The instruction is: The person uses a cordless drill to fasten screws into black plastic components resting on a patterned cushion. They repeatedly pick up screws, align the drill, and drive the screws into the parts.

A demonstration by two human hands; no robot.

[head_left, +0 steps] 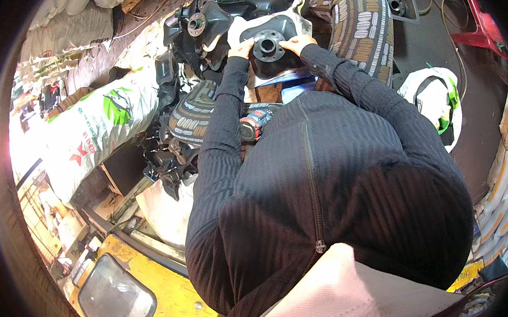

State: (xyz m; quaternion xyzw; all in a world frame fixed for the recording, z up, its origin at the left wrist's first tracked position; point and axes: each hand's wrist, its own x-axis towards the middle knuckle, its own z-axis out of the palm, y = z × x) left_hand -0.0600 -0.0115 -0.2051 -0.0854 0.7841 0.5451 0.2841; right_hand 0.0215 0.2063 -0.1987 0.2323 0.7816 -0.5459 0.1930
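A black moulded part [281, 28] with a round flanged hub is held out in front of me between both hands. At its left edge, my left hand [241, 48] is closed on it. My right hand [298, 43] grips the opposite edge, level with the left. Pale white material [300, 23] shows around the part's far side and corners; whether it is cloth or plastic I cannot tell. More black parts of like shape [215, 23] lie heaped just beyond and to the left. A blue and red object [256, 124] sits near my lap, partly hidden by my sleeve.
A big white sack with green print [105, 117] lies at left. A white and green bag [437, 100] and a red plastic chair [480, 26] are on the right. Yellow machinery [169, 300] fills the lower left. My patterned trouser legs [362, 29] flank the work.
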